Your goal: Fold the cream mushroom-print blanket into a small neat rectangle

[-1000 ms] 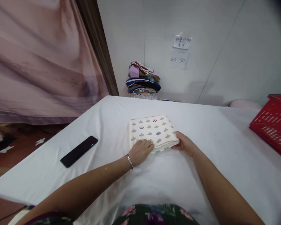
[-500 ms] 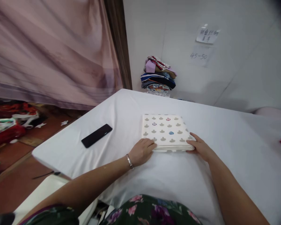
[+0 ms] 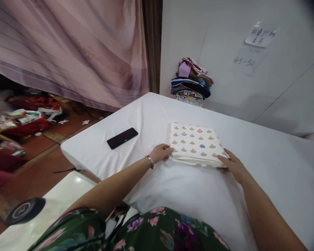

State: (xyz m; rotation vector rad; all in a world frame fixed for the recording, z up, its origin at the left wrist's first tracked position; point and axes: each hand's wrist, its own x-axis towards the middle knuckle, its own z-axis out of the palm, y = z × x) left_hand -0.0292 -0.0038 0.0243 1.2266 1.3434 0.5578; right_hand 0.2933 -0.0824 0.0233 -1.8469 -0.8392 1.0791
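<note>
cream folded cloth (image 3: pixel 195 143) at desk (image 3: pixel 264 167) centre is gripped at both near corners, left hand (image 3: pixel 161 153) and right hand (image 3: pixel 231 164) fingers curled on it.

A pink curtain (image 3: pixel 68 52) hangs far left; a white panelled wall (image 3: pixel 225 87) with two paper notes (image 3: pixel 260 36) stands far right; reddish-brown floor (image 3: pixel 42 153) lies left of the white-covered counter (image 3: pixel 264 160).

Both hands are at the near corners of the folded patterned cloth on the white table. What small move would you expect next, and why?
Probably a lift: the left hand and right hand each grip a near corner of the folded cloth, which looks squared and lies flat on the table, so picking it up seems likeliest.
</note>
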